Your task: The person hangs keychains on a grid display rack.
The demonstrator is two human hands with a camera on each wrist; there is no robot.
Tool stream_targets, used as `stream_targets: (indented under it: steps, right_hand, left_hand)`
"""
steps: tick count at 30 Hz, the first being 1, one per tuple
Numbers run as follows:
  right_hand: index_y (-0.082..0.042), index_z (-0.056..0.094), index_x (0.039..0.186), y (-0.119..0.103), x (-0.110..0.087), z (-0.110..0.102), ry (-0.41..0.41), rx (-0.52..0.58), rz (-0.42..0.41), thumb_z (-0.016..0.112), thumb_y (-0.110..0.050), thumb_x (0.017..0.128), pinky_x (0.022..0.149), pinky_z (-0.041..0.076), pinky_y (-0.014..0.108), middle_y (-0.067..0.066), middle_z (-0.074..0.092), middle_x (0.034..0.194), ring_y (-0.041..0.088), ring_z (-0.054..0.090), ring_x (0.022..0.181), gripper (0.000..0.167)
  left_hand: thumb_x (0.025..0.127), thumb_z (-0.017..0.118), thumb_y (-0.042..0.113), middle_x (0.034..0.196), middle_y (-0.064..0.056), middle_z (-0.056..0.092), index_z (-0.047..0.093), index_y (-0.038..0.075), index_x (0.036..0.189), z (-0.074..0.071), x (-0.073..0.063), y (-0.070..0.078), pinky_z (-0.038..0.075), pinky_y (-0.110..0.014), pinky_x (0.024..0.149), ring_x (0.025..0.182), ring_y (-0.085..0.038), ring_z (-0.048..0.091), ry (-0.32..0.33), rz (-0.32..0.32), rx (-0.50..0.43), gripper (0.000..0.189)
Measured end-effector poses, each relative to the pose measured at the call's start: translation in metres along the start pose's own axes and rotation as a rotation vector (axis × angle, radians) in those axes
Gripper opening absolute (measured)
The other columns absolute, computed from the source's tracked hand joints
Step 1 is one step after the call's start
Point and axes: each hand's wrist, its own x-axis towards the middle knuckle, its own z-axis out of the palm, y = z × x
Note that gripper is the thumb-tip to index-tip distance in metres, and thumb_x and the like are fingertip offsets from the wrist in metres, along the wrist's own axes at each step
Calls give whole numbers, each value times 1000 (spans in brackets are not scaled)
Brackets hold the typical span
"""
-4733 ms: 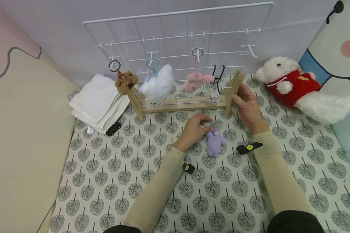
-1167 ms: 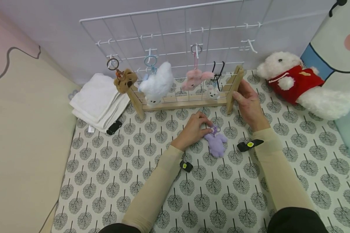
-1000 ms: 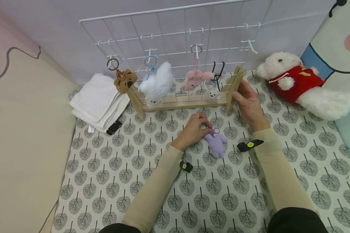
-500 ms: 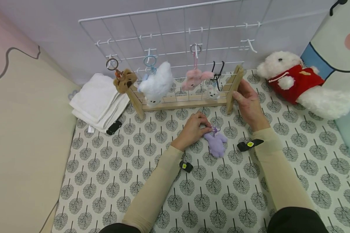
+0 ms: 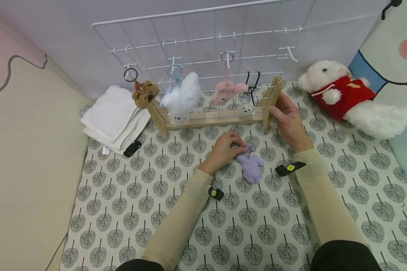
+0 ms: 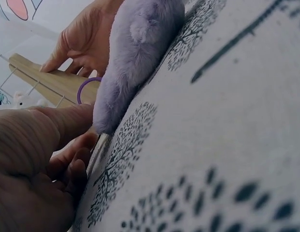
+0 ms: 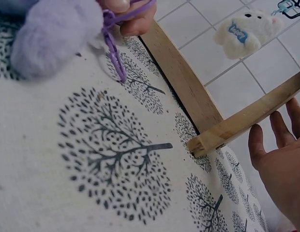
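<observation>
In the head view my left hand (image 5: 224,152) pinches the purple ring and cord (image 5: 250,149) of a lilac plush keychain (image 5: 251,167) lying on the tree-print cloth. The left wrist view shows the plush (image 6: 140,48) just beyond the thumb and part of the ring (image 6: 82,89) standing up. My right hand (image 5: 288,122) grips the wooden end leg (image 5: 272,103) of a white wire display rack, thumb in front and fingers behind. Seen from the right wrist, fingers (image 7: 280,130) touch the outer side of that leg (image 7: 247,113).
On the rack hang a brown plush (image 5: 145,94), a fluffy white-blue plush (image 5: 183,98), a pink plush (image 5: 228,92) and a small white plush (image 5: 247,108). An unoccupied white hook (image 5: 291,54) juts out upper right. White towels (image 5: 113,116) lie left; a red-shirted plush (image 5: 346,96) lies right.
The purple ring and cord have shifted about at the left fingertips; the plush has barely moved. The right hand keeps its hold on the rack leg. The head view has tilted slightly.
</observation>
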Motion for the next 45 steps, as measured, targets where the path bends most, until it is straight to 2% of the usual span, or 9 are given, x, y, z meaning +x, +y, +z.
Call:
stream_targets:
  steps: [4,10,13,20,25,32,38,41,45]
  right_hand:
    - [-10,49,157,0,1,0,-9,-8,2,54,4,106,121,35,32,21,42,162,35,36,150,53]
    - [-8,46,159,2,2,1,4,1,-6,52,7,106,118,38,31,20,45,159,36,36,150,56]
    - [-7,46,159,2,2,1,7,4,-6,52,8,106,117,39,30,20,44,160,36,36,150,56]
    - [-9,48,158,1,2,1,-3,10,-10,53,6,106,117,39,30,22,43,160,37,37,150,55]
    - [-8,48,158,1,2,1,-4,20,-18,53,6,106,117,39,31,18,47,158,37,37,149,55]
    - [-9,49,157,1,1,1,-2,20,-24,53,7,105,118,38,31,16,50,156,37,38,148,55]
    - [-9,49,157,2,2,1,-5,16,-27,53,7,105,116,39,30,16,50,155,35,40,147,55]
    - [-9,49,157,2,1,0,-8,18,-25,53,7,105,116,39,30,18,48,157,35,40,147,55]
    - [-9,49,158,2,1,0,-11,17,-23,53,6,105,116,39,29,19,47,158,35,39,147,55]
  left_hand:
    - [95,82,22,116,1,69,82,13,99,0,0,1,46,-34,105,114,-18,61,14,2,-13,10]
    - [94,82,25,112,5,70,82,16,99,-3,0,6,49,-29,93,106,-14,62,34,0,-18,11]
    - [93,83,24,113,5,70,82,17,100,-6,-1,10,48,-28,91,105,-13,61,51,-2,-25,10]
    - [93,82,23,112,6,70,81,17,100,-11,-2,20,51,-27,89,105,-12,61,89,47,-65,9]
    - [94,82,20,111,6,71,81,15,101,-18,-3,33,52,-26,88,106,-12,63,117,79,-100,9]
    - [93,83,24,111,6,70,81,16,102,-34,-3,56,50,-25,93,108,-11,61,139,105,-112,12]
    - [92,84,21,117,3,72,81,13,102,-46,-5,76,50,-23,94,112,-8,61,170,161,-175,14]
    - [92,84,19,113,4,72,81,12,102,-51,-7,85,51,-23,92,108,-7,61,187,212,-206,13]
    - [92,84,17,106,5,72,81,11,100,-57,-9,96,53,-30,90,103,-8,62,211,293,-230,10]
